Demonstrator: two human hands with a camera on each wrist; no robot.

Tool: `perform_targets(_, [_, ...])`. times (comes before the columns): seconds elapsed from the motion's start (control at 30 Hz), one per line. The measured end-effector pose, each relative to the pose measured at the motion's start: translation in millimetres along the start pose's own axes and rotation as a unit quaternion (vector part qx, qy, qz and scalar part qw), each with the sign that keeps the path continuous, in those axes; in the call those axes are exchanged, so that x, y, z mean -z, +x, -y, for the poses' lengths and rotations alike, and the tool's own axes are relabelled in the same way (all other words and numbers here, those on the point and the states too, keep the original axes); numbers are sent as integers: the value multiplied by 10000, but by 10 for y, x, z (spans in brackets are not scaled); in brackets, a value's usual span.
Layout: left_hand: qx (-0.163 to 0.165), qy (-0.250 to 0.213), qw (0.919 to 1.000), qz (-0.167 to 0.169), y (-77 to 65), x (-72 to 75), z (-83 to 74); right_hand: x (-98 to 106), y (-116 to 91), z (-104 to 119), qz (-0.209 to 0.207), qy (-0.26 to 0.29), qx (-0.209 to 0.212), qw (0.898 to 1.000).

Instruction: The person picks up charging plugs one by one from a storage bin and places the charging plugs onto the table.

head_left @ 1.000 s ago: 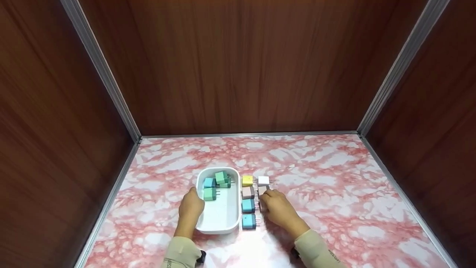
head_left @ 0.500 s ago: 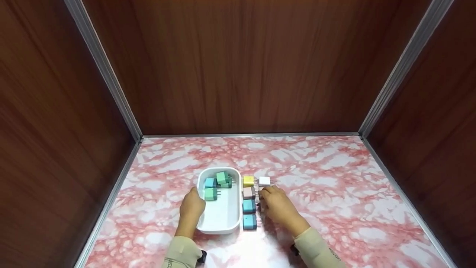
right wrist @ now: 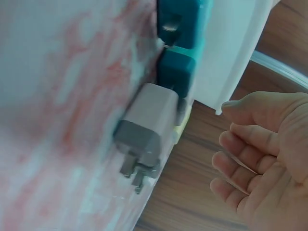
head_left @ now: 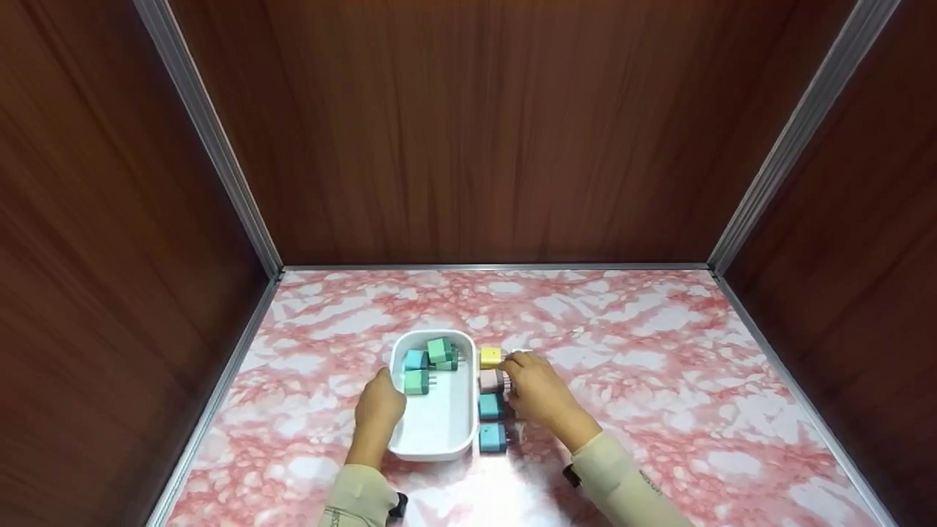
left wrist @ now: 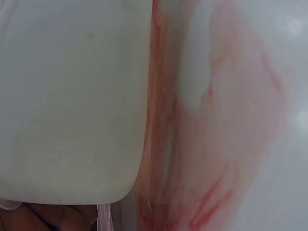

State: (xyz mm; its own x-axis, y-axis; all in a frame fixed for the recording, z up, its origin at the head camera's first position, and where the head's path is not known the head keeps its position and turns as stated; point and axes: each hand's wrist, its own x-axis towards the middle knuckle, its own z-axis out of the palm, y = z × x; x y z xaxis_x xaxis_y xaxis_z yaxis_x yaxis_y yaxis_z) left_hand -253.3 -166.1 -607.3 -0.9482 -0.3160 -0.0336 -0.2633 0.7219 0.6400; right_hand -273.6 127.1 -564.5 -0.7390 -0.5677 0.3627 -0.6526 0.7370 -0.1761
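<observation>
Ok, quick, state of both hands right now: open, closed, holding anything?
Left hand: closed, holding the white tray by its left side.
Right hand: open, holding nothing, near the plugs.

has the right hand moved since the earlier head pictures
Yes: the right hand has moved forward, away from the person, closer to the metal strip along the back wall; its fingertips are now near the yellow plug adapter.

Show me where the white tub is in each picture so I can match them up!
Head: the white tub is below the middle, slightly left of centre.
Left wrist: it is big, filling most of the left half.
Right wrist: part of it shows at the top, right of centre.
Shared landmark: the pink-and-white tabletop.
</observation>
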Motion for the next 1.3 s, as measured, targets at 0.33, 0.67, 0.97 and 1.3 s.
perform_targets(0.33, [-17, 33, 10000, 3, -5, -3, 12, 59, 267, 119, 210, 3, 11, 9998])
perform_targets(0.67, [-15, 49, 10000, -57, 17, -27, 26, -2, 529, 242, 336, 96, 188, 9992])
perform_targets(0.97, [8, 47, 10000, 33, 2, -32, 3, -70, 725, 313, 535, -253, 307, 9978])
perform_targets(1.3, [16, 89, 10000, 43, 9, -2, -11, -176, 920, 384, 603, -253, 270, 9975])
